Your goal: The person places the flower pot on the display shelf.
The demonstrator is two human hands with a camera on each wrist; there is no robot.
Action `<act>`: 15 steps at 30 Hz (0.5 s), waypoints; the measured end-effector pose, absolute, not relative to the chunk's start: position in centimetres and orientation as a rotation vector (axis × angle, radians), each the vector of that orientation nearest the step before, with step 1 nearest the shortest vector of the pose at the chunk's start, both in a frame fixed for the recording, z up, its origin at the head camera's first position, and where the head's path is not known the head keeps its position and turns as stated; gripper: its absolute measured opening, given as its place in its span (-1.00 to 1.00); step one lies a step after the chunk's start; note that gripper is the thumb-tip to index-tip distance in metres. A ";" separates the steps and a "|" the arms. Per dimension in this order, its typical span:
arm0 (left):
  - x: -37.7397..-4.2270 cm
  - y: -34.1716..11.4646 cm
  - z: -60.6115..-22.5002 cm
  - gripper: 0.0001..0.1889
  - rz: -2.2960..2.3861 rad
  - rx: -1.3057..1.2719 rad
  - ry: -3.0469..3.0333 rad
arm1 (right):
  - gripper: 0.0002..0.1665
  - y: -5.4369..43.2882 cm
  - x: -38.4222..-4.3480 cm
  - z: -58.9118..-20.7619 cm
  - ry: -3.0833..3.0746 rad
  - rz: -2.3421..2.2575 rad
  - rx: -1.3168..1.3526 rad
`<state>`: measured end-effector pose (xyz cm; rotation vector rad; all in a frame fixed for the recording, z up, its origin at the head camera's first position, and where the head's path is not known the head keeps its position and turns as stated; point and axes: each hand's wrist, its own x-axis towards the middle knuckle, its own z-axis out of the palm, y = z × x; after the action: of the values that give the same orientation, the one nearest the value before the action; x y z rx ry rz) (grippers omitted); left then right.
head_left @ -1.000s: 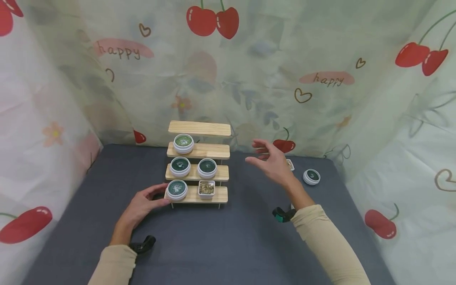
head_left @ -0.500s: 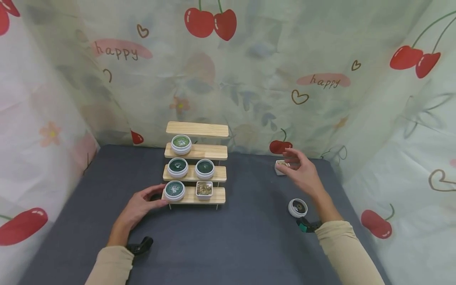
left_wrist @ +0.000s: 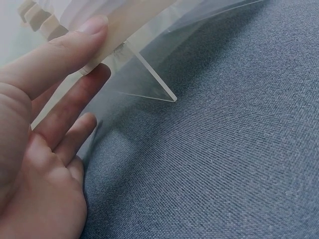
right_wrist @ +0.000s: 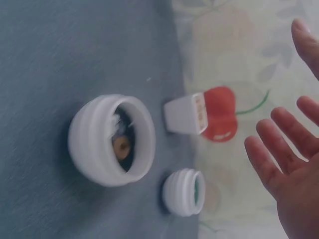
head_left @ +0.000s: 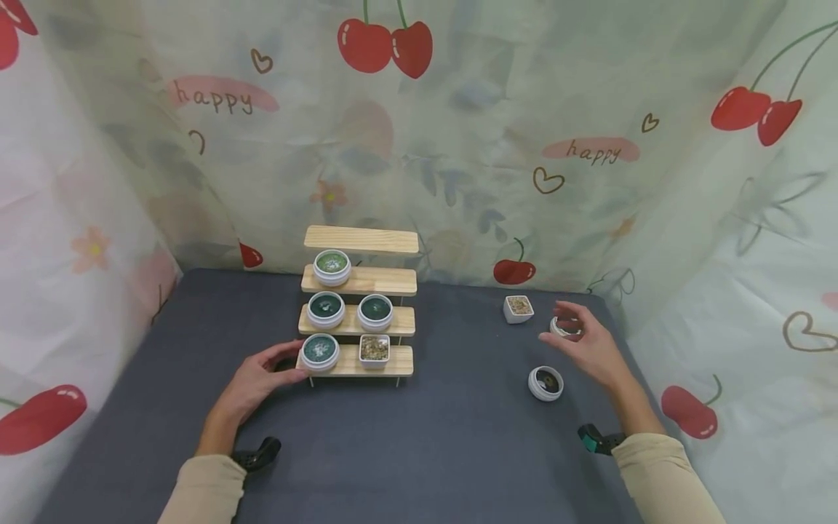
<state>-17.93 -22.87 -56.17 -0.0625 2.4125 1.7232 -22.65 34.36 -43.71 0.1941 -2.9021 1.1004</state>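
Note:
A four-tier wooden shelf [head_left: 358, 279] stands mid-table and carries several round white pots with green fill and one square pot of gravel [head_left: 375, 348]. My left hand [head_left: 260, 376] rests with straight fingers [left_wrist: 60, 55] against the left end of the bottom board [head_left: 399, 359], next to a clear leg [left_wrist: 149, 82]. My right hand [head_left: 585, 348] hovers open, fingers [right_wrist: 279, 162] spread, just over a small round white pot [head_left: 561, 327] [right_wrist: 183, 192] at the back right. It holds nothing. A larger round pot [head_left: 546, 383] [right_wrist: 112, 141] sits just left of that hand.
A small square white pot [head_left: 519, 308] [right_wrist: 185, 113] stands near the back curtain, left of the right hand. Cherry-print curtains close off the back and both sides of the dark grey table [head_left: 419, 437]. The shelf's top board holds nothing.
My right hand has swung from beside the shelf out to the right, past the square pot, to the small round pot. The left hand has stayed on the shelf.

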 end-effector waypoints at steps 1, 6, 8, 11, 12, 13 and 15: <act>-17.9 -22.9 -56.2 -0.14 1.722 -0.060 2.415 | -0.04 34.6 -22.5 -43.9 -2.925 1.094 0.196; -17.8 -22.9 -56.1 -0.15 1.734 -0.055 2.416 | 0.06 35.4 -22.1 -44.8 -2.995 1.086 0.241; -17.8 -22.9 -56.2 -0.15 1.736 -0.057 2.416 | 0.07 35.7 -22.0 -45.3 -3.001 1.112 0.251; -17.8 -22.9 -56.2 -0.14 1.728 -0.062 2.419 | 0.06 36.0 -21.8 -46.3 -3.008 1.177 0.237; -17.8 -22.9 -56.2 -0.14 1.727 -0.064 2.419 | 0.06 36.2 -21.7 -46.8 -3.010 1.189 0.221; -17.8 -22.9 -56.2 -0.14 1.729 -0.065 2.417 | 0.05 36.3 -21.6 -47.2 -3.015 1.199 0.202; -17.8 -22.9 -56.2 -0.14 1.735 -0.066 2.409 | 0.05 36.4 -21.4 -48.2 -3.022 1.214 0.171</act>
<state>-17.82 -22.87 -56.15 -0.0659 2.4093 1.7350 -21.38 36.44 -48.21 0.1705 -3.0223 1.2145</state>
